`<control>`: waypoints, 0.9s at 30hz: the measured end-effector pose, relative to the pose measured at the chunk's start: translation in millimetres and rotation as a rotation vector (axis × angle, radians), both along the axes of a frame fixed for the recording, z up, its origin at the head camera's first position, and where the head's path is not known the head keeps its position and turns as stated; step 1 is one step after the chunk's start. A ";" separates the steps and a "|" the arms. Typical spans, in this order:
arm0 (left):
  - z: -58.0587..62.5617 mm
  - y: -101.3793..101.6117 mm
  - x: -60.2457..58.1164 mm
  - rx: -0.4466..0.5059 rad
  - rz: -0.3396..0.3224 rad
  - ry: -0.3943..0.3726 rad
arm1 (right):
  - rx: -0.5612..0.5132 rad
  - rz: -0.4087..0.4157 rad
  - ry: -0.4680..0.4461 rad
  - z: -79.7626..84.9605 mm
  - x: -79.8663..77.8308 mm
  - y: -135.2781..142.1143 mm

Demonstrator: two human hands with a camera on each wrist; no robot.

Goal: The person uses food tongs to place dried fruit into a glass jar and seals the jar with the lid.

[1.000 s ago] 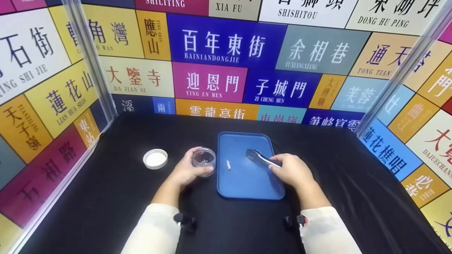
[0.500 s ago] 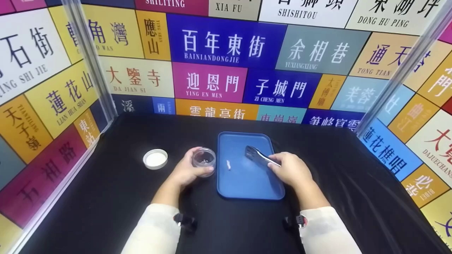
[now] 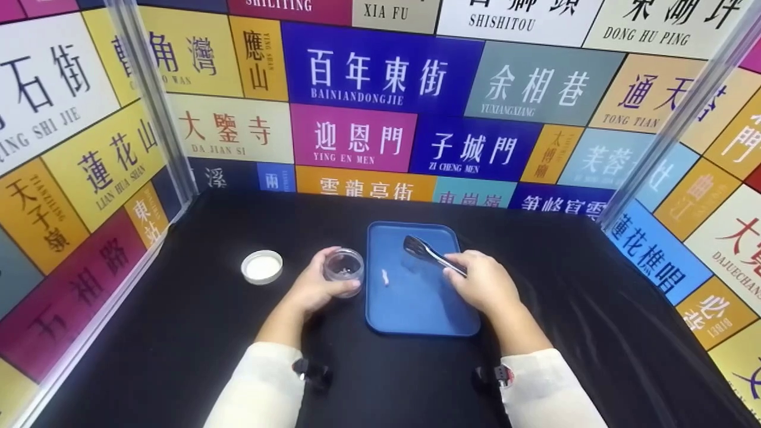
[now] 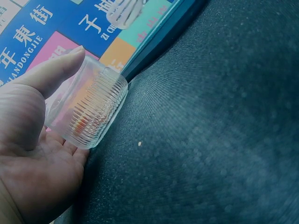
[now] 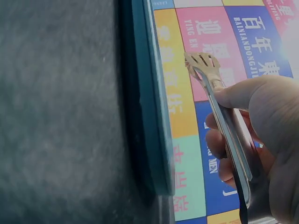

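Tongs (image 3: 433,255) gripped by the right hand (image 3: 484,282) have shifted toward the tray (image 3: 416,312)'s left edge; the left hand (image 3: 315,286) holds a jar (image 3: 348,261) just outside. Inside that edge, the pale scrap (image 3: 385,277) looks light, soft: pinch mid-length.

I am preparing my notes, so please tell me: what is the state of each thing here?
Jar: open, gripped by left hand.
Lid: off, lying on black cloth.
Tongs: arms close together, held by right hand.
Tray: lying flat beside the jar.
Pale piece: lying on the tray, apart from the tongs.
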State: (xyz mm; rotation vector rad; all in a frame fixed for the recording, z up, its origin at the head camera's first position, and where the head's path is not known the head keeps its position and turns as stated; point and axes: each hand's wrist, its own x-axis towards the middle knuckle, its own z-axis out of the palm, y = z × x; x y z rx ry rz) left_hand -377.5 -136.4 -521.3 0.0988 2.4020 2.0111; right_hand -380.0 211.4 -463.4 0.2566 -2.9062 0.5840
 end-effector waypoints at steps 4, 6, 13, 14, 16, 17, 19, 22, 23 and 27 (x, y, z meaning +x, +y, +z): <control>0.8 0.3 0.2 0.014 -0.006 0.003 | -0.004 0.033 0.048 4.8 4.4 -7.6; 1.3 0.5 0.5 0.016 -0.005 0.000 | -0.004 0.064 0.086 7.4 7.0 -13.0; 1.9 0.6 1.0 0.016 -0.003 -0.004 | -0.017 0.138 0.192 14.4 21.8 -38.1; 1.8 0.6 0.7 0.014 -0.003 -0.005 | -0.017 0.147 0.200 15.0 23.8 -41.3; 2.0 0.5 0.4 0.014 -0.006 -0.007 | -0.017 0.163 0.208 15.3 27.1 -46.9; 2.0 0.4 0.3 0.013 -0.007 -0.009 | -0.017 0.170 0.214 15.1 28.4 -49.5; 2.1 0.4 0.2 0.011 -0.005 -0.010 | -0.018 0.187 0.228 14.0 30.5 -54.2; 2.2 0.5 0.9 0.027 -0.007 -0.007 | -0.031 0.208 0.238 11.2 33.3 -61.1; 1.9 0.7 0.9 0.036 -0.011 -0.004 | -0.035 0.213 0.241 10.1 34.2 -63.3; 1.1 0.4 1.5 0.066 -0.024 0.010 | -0.056 0.232 0.241 6.4 38.0 -72.5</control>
